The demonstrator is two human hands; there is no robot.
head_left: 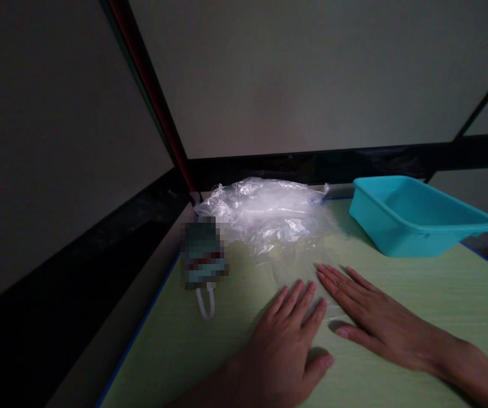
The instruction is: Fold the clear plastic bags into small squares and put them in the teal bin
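Clear film [298, 266] lies flat at the fingertips of both hands, though in this dim light I can't judge how far it runs beneath them; my left hand [288, 340] rests palm down, fingers a little spread, pinching nothing; my right hand [380, 320], fingers together and thumb apart, holds nothing either and reaches slightly farther forward; straight ahead, the film joins a crumpled plastic heap [264, 209], its long axis crosswise; beyond the left fingers sits a pixelated item [204, 252], beyond the right a turquoise basin [414, 241].
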